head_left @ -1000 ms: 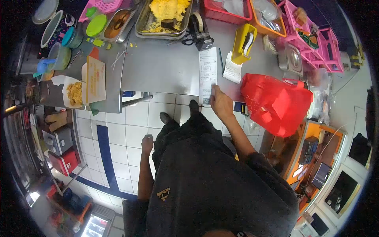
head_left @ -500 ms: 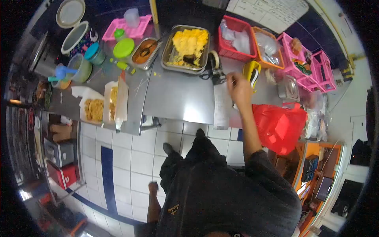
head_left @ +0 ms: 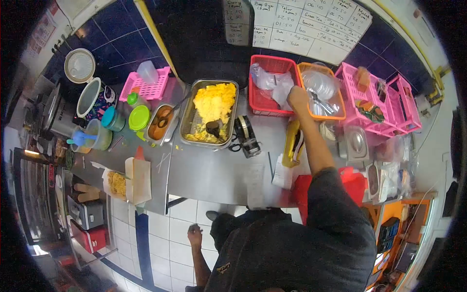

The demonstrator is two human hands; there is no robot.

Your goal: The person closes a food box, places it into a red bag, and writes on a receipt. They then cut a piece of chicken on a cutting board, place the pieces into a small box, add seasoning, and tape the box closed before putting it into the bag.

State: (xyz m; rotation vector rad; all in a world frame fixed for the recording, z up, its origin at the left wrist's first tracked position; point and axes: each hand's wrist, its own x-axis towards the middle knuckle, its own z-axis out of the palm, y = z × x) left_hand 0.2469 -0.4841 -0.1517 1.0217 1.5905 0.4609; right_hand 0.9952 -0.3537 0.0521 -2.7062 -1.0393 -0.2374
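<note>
Steel worktop (head_left: 204, 173), far side: the red basket (head_left: 272, 112) holds plastic bags (head_left: 280, 90), probably light, limp, slippery; pinch an edge. Your right hand (head_left: 298, 100) curls beside them, its grip unclear.

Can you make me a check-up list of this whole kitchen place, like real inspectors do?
Surface: metal table, yellow crumbs left of the tray.
Job's things: red basket holding plastic bags; orange basket beside it.
Clutter: black tape dispenser, yellow dispenser and paper slips sit close together.
Hands: right hand at the red basket's right side, grip unclear; left hand low, over the floor.
Cables: one thin cable, far right.
Surroundings: whiteboard with writing behind; tiled floor below.
</note>
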